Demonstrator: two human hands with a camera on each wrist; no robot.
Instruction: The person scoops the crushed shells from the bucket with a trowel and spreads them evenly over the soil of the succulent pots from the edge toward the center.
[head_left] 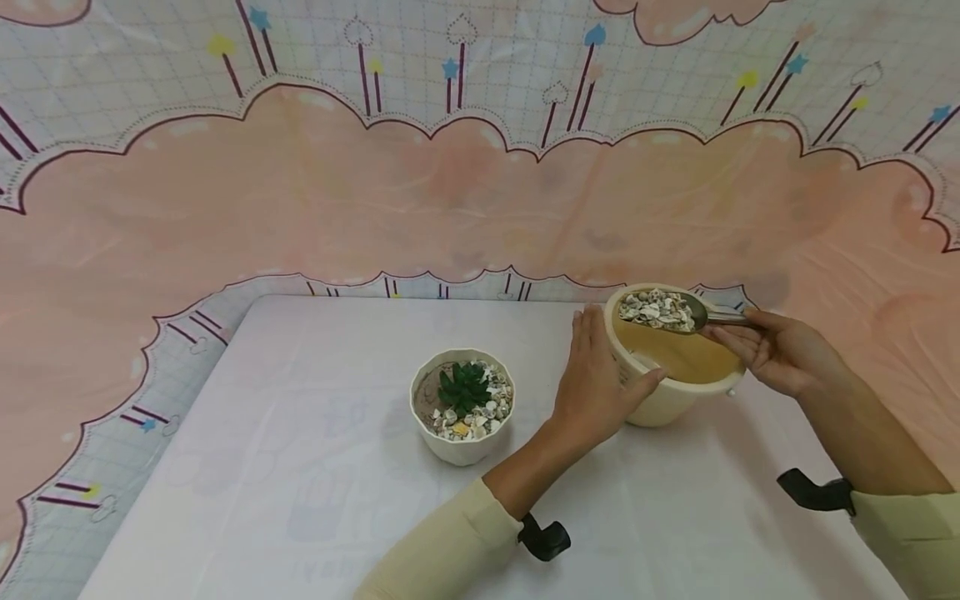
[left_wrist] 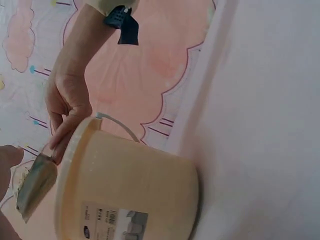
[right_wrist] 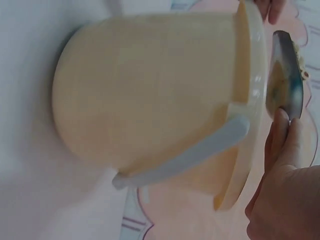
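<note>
A cream bucket [head_left: 660, 407] stands upright on the right of the table. My left hand [head_left: 600, 383] lies against its left side, fingers straight and thumb spread along the front rim. My right hand [head_left: 787, 350] pinches the handle of a metal scoop [head_left: 699, 312] between thumb and fingers. Heaped on the scoop are small white and grey shell-like chips [head_left: 656, 308]. The scoop is level above the bucket's mouth, and the right wrist view shows its blade [right_wrist: 285, 75] just beyond the rim. The bucket's inside floor is partly hidden by the scoop.
A white fluted pot [head_left: 459, 452] with a green succulent [head_left: 464, 388] and pale chips stands left of my left hand. The bucket's grey bail handle [right_wrist: 190, 157] hangs down its side. A patterned cloth [head_left: 420, 200] rises behind the white table [head_left: 300, 467].
</note>
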